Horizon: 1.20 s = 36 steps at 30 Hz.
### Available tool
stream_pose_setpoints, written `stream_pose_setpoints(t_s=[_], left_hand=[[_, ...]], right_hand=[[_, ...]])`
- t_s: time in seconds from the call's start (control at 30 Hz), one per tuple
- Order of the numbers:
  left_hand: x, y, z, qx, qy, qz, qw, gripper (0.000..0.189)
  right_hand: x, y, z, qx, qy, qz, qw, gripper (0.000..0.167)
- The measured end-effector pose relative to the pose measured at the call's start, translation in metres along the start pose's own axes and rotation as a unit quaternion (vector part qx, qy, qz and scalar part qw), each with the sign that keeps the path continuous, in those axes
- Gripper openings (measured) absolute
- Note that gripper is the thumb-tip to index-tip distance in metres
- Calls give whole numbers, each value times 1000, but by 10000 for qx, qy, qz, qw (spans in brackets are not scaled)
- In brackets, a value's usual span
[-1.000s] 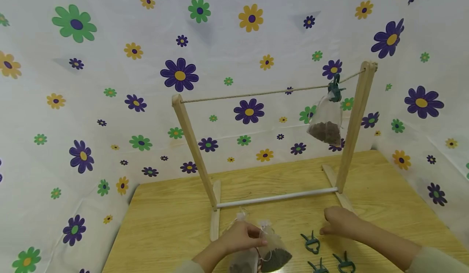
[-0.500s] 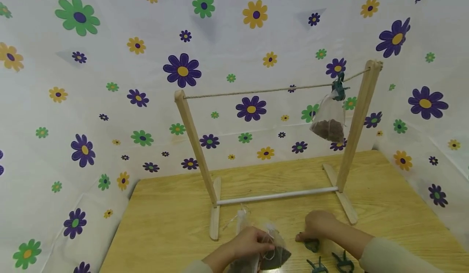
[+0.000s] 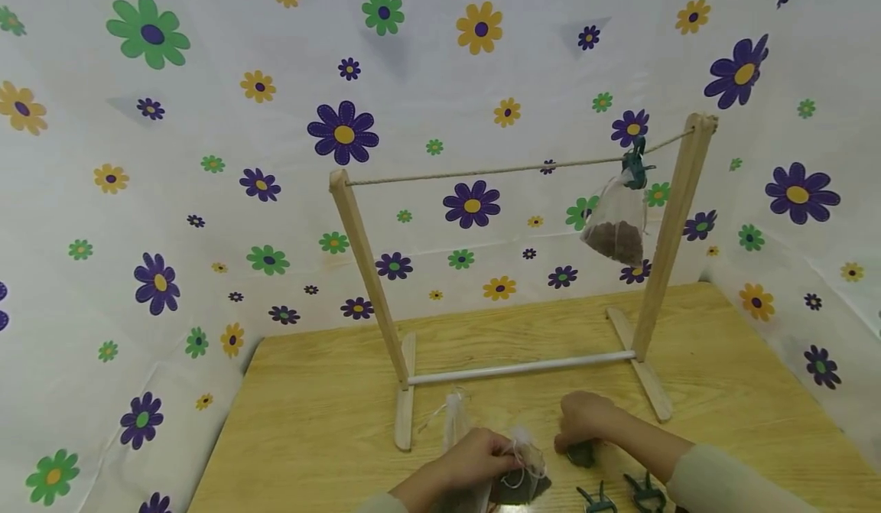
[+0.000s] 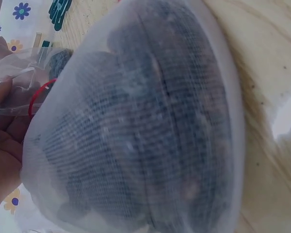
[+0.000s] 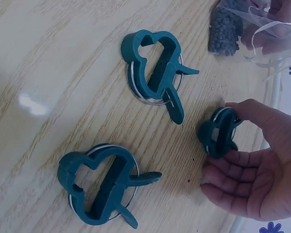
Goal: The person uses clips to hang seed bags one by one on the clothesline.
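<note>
1. The left hand [image 3: 475, 458] has its grip pinching the gathered upper part of a sheer mesh bag [image 3: 526, 490]; dark grains fill the bottom, and white drawstrings loop loosely beside the fingers.
2. A second mesh bag [image 4: 136, 121] sits just beside that hand, bulky with dark contents, looming large in the left wrist view.
3. The right hand [image 5: 259, 160] has its grip pinching a small green clip [image 5: 217, 133] between thumb and fingertips, near the held bag; whether this clip touches the desk [image 3: 310, 406] I cannot tell.
4. Two spare clips [image 5: 155, 65] lie flat on the desk near the right hand, apart from each other, each with a pale wire ring and two splayed handles.
5. Beyond the hands stands a wooden frame [image 3: 368, 280] with a white rod [image 3: 523, 368] low across it and a cord [image 3: 482, 173] strung between its post tops.
6. Near the right-hand post, a hanging bag [image 3: 615, 226] of brown lumps dangles from a dark green clamp [image 3: 635, 170] on the cord.
</note>
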State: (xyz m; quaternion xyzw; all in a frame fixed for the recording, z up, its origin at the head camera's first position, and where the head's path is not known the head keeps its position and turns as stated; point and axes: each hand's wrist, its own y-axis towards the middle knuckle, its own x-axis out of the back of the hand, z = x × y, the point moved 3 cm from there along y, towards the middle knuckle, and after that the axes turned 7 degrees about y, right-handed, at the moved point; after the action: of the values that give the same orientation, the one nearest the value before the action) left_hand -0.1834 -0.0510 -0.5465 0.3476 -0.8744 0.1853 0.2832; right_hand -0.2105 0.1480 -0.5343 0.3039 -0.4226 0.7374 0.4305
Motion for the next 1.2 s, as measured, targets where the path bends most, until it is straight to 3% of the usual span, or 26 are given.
stream_pose_setpoints(t_s=[0.33,0.6,0.83,1.2], left_hand=[[-1,3,-4,225,-447,-204,9985,19],[4,-4,-1,160,-841,415,9955,20],[1,-5,-2,39,-602,167,9980,19],[7,0,-12,-61,-978,-263,9948,20]], right_hand=[[13,8,5,1175,719,-375,9898,30],[34,10,8,1836,1243,-579,9734,20],[58,-1,15,2044,1635,-835,9615,28],[95,-20,32,2225,1555,-1130,9558,27]])
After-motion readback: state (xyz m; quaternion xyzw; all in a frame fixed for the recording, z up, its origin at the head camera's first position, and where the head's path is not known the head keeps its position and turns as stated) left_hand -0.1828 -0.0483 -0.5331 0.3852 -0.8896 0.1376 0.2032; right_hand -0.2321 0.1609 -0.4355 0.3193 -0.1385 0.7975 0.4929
